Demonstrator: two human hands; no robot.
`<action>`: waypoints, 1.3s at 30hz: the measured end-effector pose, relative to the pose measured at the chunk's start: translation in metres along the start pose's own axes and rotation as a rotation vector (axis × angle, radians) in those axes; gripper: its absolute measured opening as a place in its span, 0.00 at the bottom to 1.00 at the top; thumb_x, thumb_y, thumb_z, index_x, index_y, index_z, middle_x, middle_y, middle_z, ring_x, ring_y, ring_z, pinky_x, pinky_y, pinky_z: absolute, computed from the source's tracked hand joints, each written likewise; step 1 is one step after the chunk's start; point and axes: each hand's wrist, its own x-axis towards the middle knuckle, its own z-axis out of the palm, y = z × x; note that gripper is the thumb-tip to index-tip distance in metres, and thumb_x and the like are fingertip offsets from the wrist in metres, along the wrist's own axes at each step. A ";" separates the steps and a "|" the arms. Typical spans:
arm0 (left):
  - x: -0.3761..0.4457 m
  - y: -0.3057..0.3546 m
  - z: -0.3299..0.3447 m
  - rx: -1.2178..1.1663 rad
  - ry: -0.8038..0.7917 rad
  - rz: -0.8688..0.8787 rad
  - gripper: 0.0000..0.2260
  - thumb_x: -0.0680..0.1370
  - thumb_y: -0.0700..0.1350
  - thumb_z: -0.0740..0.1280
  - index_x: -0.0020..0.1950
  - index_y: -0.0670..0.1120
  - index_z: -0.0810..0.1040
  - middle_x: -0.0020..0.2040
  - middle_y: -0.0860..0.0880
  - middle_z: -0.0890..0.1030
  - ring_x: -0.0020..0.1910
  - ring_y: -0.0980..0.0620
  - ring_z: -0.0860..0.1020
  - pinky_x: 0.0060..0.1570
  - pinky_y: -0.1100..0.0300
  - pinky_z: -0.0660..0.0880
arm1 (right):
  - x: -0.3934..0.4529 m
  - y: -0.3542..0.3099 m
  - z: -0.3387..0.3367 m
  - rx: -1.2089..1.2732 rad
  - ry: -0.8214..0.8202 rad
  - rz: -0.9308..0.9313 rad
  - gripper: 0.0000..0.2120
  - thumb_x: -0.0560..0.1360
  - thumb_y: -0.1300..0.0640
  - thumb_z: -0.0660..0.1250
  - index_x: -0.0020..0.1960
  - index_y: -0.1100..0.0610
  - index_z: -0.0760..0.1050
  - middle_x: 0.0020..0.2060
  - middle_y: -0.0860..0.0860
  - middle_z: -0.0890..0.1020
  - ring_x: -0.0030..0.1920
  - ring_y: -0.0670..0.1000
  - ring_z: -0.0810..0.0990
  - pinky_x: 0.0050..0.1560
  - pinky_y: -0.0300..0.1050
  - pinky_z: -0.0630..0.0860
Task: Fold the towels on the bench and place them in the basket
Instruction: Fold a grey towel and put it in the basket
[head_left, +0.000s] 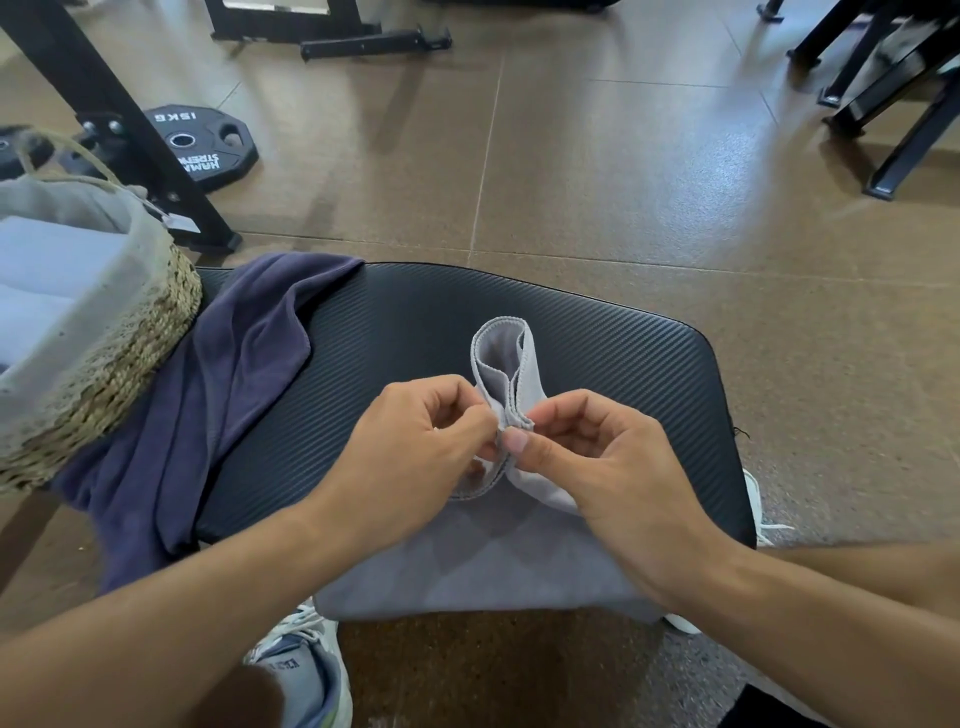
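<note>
both hands are in on the grey towel (488, 561) at the middle of the bench (597, 358), and this is the fiddly bit: matching the edges. the left hand (415, 447) has its fingers curled in, pinching the stitched hems from one side, and the right hand (597, 457) pinches the same bunch from the other, thumb on top, nail showing. above the pinch the cloth stands up in a loose loop, and below it the rest spreads flat to the near edge of the bench and hangs over a little.

to do this well, i'd say line the hems up flush before laying anything down, because a skewed corner here carries through every later fold. then pull the loop taut, lower it flat onto the pad and smooth outward with an open palm.

the dark purple towel (249, 374) waits crumpled on the left of the bench, partly under the woven basket (124, 364), untouched. the basket already holds pale folded cloth inside its liner, so there's a spot ready once this one is squared off.
</note>
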 end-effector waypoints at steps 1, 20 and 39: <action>-0.001 0.000 0.000 0.014 -0.016 0.013 0.10 0.78 0.45 0.67 0.37 0.45 0.82 0.36 0.47 0.85 0.39 0.48 0.84 0.47 0.44 0.81 | 0.000 0.000 0.000 -0.017 -0.012 -0.007 0.13 0.66 0.54 0.79 0.47 0.58 0.83 0.42 0.53 0.87 0.45 0.52 0.87 0.46 0.41 0.82; 0.024 -0.001 -0.050 0.439 -0.147 0.485 0.29 0.68 0.45 0.80 0.65 0.60 0.71 0.74 0.63 0.66 0.76 0.63 0.61 0.70 0.74 0.58 | 0.003 -0.013 -0.014 -0.056 -0.207 -0.189 0.05 0.77 0.57 0.70 0.48 0.54 0.74 0.43 0.57 0.86 0.44 0.60 0.85 0.46 0.59 0.80; 0.001 0.018 -0.058 0.170 -0.056 0.640 0.21 0.69 0.56 0.79 0.31 0.47 0.71 0.32 0.48 0.80 0.34 0.45 0.81 0.41 0.41 0.80 | 0.027 -0.047 -0.059 -0.040 -0.246 -0.271 0.08 0.74 0.62 0.67 0.53 0.60 0.74 0.38 0.52 0.85 0.40 0.48 0.80 0.45 0.36 0.78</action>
